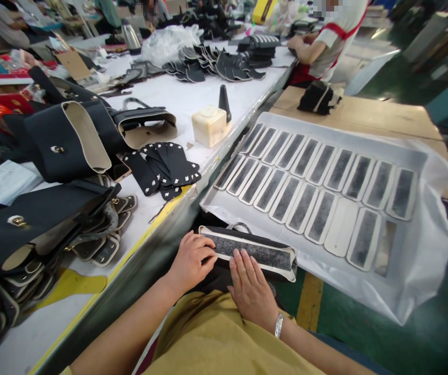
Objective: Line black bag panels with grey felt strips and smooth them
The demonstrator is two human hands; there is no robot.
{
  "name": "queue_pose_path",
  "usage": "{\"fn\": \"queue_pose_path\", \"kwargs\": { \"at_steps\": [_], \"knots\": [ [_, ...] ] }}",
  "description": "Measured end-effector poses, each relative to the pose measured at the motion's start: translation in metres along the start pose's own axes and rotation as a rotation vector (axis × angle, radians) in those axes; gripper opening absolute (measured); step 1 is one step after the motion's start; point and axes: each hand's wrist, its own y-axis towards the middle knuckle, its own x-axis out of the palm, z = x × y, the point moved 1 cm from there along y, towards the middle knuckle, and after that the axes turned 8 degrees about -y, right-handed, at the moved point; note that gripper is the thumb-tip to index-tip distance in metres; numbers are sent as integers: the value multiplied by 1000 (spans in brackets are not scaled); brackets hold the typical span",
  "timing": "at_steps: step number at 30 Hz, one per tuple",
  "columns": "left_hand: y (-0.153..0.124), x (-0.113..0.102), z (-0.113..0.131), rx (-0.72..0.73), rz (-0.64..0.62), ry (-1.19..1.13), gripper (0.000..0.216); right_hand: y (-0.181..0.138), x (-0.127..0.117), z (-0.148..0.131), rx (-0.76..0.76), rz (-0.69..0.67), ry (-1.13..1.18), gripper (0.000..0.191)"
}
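A black bag [224,227] with cream edging lies across my lap, a thin handle loop sticking out at its far side. Facing up on it is a long dark grey speckled panel [263,254] in a cream border. At the panel's left end my left hand [193,260] grips the bag, fingers bent over the edge. My right hand [252,286] lies flat with fingers stretched out, their tips pressing on the panel's near middle. Beyond the bag, a white-lined tray [415,271] carries two rows of similar cream-edged panels [329,216], one of them plain cream.
On the left table stand black bags [60,140], black tabs [169,164], a yellowish block [209,126] and a dark cone [224,101]. The table's yellow-taped edge [130,258] runs beside my left arm. A co-worker [321,49] is at the far right of the table.
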Motion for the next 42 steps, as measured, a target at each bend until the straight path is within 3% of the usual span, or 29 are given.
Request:
{"fn": "queue_pose_path", "kwargs": {
  "at_steps": [3, 6, 9, 12, 14, 16, 25, 29, 32, 36, 42],
  "knots": [
    [-1, 0, 1, -37, 30, -3, 12, 8, 5, -8, -23, -9, 6, 57],
    [-6, -12, -10, -44, 31, -156, 9, 12, 10, -13, -27, -20, 23, 60],
    [-12, -29, -28, -75, 53, -328, 36, 14, 11, -14, -21, -32, 49, 62],
    [-13, -37, -40, -32, -52, -326, 19, 15, 11, -14, -23, -27, 60, 62],
    [-11, -36, -43, 18, -102, -301, 6, 18, 10, -15, -29, -30, 58, 62],
    [-8, -32, -43, 29, -89, -294, 8, 21, 9, -16, -44, -33, 53, 61],
    [-5, -24, -35, 0, 41, -251, 11, 47, 11, -29, -143, 13, 50, 55],
    [-14, -13, -37, -96, 151, -348, 10, 58, 8, -34, -136, 45, 37, 52],
    [-24, -4, -39, -180, 202, -452, 19, 49, 2, -22, -146, 46, 61, 56],
    [-31, -2, -41, -155, 134, -449, 25, 10, -6, 12, -101, 12, 57, 64],
    [-14, -15, -28, 159, -33, 53, 55, -21, -15, 35, -33, -27, 23, 69]
  ]
}}
